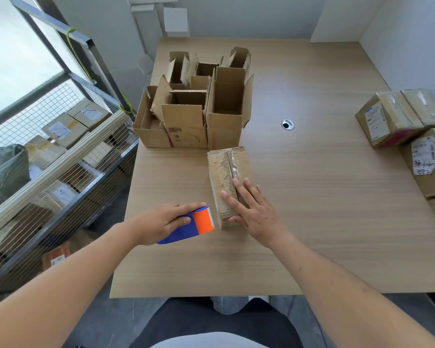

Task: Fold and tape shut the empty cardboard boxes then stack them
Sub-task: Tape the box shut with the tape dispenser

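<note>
Along the left edge of the worktop point(312, 222), beyond it, a wire cage cart point(60, 156) holds sealed parcels. On the worktop near that edge, toward the far side, a cluster of open cardboard boxes point(194, 106) stands with flaps up, not yet folded. Just in front of them lies the closed box point(227, 177), long side running away from the person, a strip of clear tape visible along its top seam. The step in hand looks like the taping of this box, probably its finish at the near end. The left hand point(161, 221) grips the blue and orange tape dispenser point(194, 223), fingers curled over its top and thumb on its side, the toothed blade just beside the box's near left corner; whether tape runs from blade to box I cannot tell. The right hand point(251, 209) lies flat with fingers straight and spread, pressing on the near half of the box top, its grip holding nothing. The next move likely calls for smoothing the tape end, then carrying the box toward the right edge, where sealed boxes point(399, 116) with labels sit grouped. A round cable hole point(287, 124) sits mid-worktop.
</note>
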